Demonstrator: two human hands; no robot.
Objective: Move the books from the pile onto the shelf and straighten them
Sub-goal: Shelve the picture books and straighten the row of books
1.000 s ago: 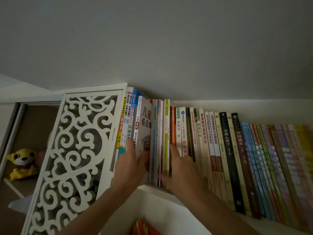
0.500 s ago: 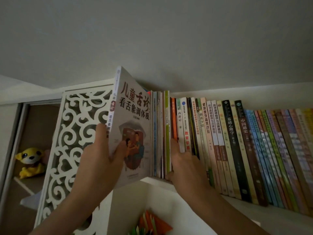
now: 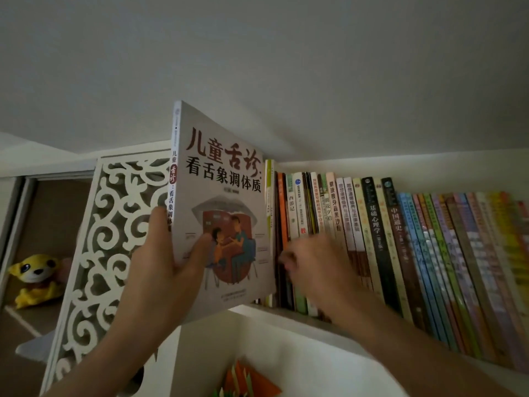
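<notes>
On the white shelf (image 3: 286, 309), the left hand (image 3: 160, 270) grips a grey book (image 3: 223, 213); right hand (image 3: 317, 270) blurred, grip unclear.

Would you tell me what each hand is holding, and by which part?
Left hand grips the grey book by its lower spine edge; right hand holds nothing.

A yellow plush toy animal with dark eyes (image 3: 34, 277) sits in the brown recess at far left. Orange and green folded paper pieces (image 3: 246, 381) lie below the shelf, at the bottom edge.
</notes>
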